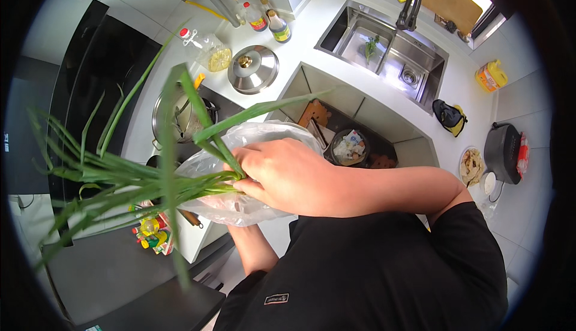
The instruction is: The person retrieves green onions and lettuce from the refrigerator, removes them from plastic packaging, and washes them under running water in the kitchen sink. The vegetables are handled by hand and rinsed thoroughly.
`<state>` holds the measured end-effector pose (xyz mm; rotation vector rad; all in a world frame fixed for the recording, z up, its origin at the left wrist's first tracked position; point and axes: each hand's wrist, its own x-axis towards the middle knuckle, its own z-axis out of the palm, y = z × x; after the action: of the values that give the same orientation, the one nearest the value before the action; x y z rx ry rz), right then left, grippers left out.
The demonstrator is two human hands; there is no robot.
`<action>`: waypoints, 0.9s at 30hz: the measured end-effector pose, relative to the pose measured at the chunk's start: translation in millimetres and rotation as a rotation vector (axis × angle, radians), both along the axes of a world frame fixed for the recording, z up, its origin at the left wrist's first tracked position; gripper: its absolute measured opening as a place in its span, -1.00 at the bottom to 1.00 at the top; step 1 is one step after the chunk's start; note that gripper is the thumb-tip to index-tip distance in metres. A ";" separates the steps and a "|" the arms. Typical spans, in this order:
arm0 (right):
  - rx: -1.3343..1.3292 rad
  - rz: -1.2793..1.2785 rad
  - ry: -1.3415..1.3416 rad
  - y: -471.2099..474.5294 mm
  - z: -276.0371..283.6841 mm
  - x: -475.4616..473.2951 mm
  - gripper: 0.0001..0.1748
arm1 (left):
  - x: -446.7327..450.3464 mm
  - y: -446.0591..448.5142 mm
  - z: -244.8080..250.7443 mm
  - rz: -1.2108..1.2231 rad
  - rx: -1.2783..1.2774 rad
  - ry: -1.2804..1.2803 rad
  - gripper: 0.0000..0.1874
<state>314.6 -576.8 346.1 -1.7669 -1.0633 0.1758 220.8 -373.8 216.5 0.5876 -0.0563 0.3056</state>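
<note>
My right hand [274, 169] grips a bunch of green onions [193, 182] near its lower end. The long leaves fan out to the left, and a few bent ones rise over the hand. Under and around that hand is a translucent plastic bag [265, 212], its mouth spread wide. My left hand [220, 201] shows blurred through the plastic and supports the bag from below; its fingers are mostly hidden. Whatever lies deeper in the bag is covered by my right hand.
Beyond the bag, a pot [186, 119] stands on the hob beside a steel lid [253, 69] and an oil jug [207, 52]. Leafy greens [371, 48] lie in the sink [391, 68]. A waste bin [350, 149] sits below the counter. Packaged seasonings [153, 232] are at left.
</note>
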 end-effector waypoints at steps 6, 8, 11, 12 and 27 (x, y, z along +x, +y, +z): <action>0.064 0.038 0.048 0.5 1.5 0.9 -0.72 | -10.5 17.2 -4.8 0.193 0.767 0.282 -0.20; 0.073 0.061 0.099 -1.3 3.9 1.7 -0.72 | -13.7 17.8 -6.8 0.206 0.742 0.238 -0.23; 0.087 0.087 0.119 -4.5 5.8 1.7 -0.73 | -18.3 14.2 -10.4 0.231 0.699 0.193 -0.26; 0.092 0.093 0.114 -4.5 5.4 1.7 -0.73 | -18.4 13.1 -11.3 0.236 0.688 0.180 -0.27; -0.004 0.199 -0.009 17.8 2.4 6.5 -0.79 | -19.9 -13.3 -19.2 0.361 0.545 -0.026 -0.29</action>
<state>321.1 -559.0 348.5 -1.6653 -1.2455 0.2930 200.9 -387.1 197.4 1.1391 -0.0586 0.6584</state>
